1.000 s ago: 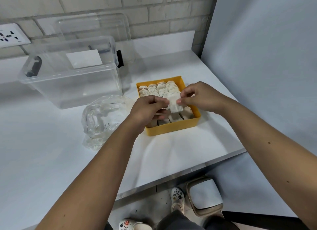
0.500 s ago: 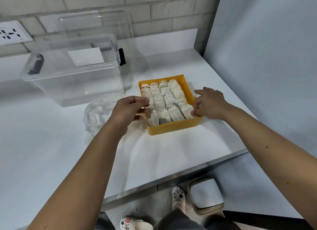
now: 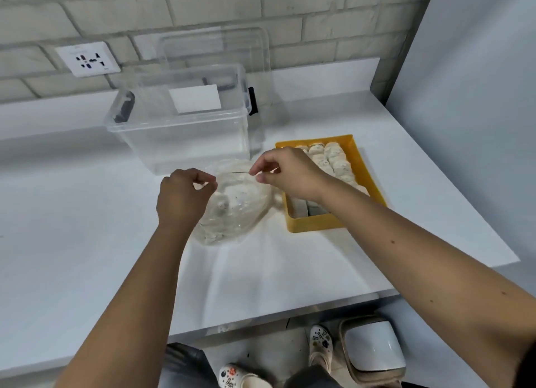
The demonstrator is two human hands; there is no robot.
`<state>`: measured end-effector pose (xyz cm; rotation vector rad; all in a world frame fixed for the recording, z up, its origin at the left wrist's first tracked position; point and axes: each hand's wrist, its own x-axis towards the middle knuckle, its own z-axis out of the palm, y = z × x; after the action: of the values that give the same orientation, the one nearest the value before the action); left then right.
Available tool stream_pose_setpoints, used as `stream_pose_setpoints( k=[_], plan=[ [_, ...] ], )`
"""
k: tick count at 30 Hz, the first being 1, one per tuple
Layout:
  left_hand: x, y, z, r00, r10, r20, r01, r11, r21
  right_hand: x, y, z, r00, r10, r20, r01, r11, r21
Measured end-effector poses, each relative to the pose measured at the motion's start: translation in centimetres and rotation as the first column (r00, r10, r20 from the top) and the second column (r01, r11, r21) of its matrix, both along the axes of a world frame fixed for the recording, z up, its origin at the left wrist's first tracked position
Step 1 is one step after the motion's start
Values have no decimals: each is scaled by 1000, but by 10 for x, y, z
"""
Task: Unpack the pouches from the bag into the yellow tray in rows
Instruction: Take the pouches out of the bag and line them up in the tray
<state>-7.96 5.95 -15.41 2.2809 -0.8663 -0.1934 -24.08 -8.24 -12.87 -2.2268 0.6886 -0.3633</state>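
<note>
1. Placement: the clear, crumpled plastic bag (image 3: 237,213) is kept on the white bench (image 3: 87,242) just beside the left wall of the yellow rectangular plastic tray (image 3: 367,170), probably so that each transfer stays short. The tray is set toward the bench's right edge.
2. Pale, speckled pouches (image 3: 333,160) are laid in overlapping rows inside the tray and fill what is visible of it. Its near end is partly hidden by the right forearm (image 3: 377,228).
3. The bag's mouth is held stretched between both hands, judged to be a way of opening it to check or reach whatever remains. Pale matter is seen low inside, but whether it is pouches cannot be told.
4. The right hand (image 3: 285,174) is crossed over the tray's left wall with the wrist raised. Its thumb and forefinger are pinched on the bag's thin far rim, and the other fingers are tucked.
5. The left hand (image 3: 185,196) is held knuckles-up at the bag's left side with the fingers curled. Its thumb and forefinger appear to be pinched on the film.
6. A clear lidless storage box (image 3: 179,124) is parked behind the bag toward the bench's back edge, out of the working path.
</note>
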Motion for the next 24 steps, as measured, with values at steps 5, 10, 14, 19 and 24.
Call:
stream_pose_setpoints(
  k=[5,10,14,19,24],
  plan=[
    [-9,2,-9,965,102,240,-185,916,355,37,16,-28,982,122,-147,-122,993,11],
    [-9,-6,-13,995,95,-27,-68,856,512,44,27,-41,946,216,-242,-228,973,-24],
    [-5,-3,-22,995,20,-94,23,901,433,46,25,-42,911,260,-321,-271,963,12],
    [0,5,-29,989,-91,-118,101,991,87,59,29,-45,894,251,-370,-259,965,28],
    [5,12,-32,981,-104,-167,92,993,-76,66,29,-54,901,247,-357,-215,968,126]
  ],
)
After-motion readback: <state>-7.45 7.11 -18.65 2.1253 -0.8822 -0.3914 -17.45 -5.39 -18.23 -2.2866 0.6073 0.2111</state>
